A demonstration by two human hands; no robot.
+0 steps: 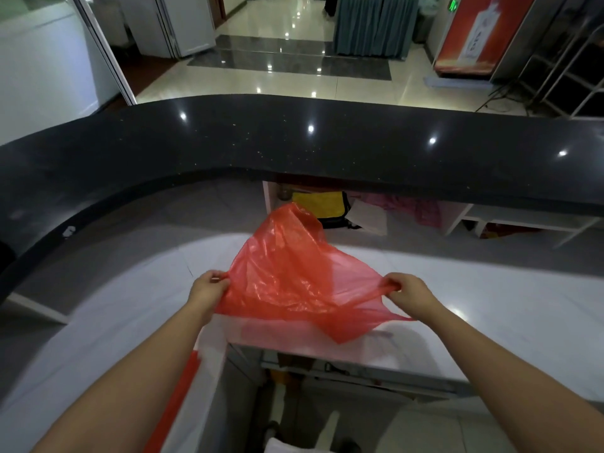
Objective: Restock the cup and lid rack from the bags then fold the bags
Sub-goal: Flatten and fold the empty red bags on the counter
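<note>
Both hands pinch the red plastic bag — left hand at its left edge, right hand at its right — stretched above the pale counter.

Both arms outstretched, left hand and right hand apart, fingers pinched closed

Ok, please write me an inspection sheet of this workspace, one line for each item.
Surface: white counter, below a black curved bar top.
Job's things: one red plastic bag, spread in the air; no cups, lids or rack seen.
Clutter: yellow bag on shelf under the bar top.
Grippers: left hand and right hand each pinch a bag edge.
Cables: nothing seen.
Surroundings: glossy tiled floor, red poster.
</note>
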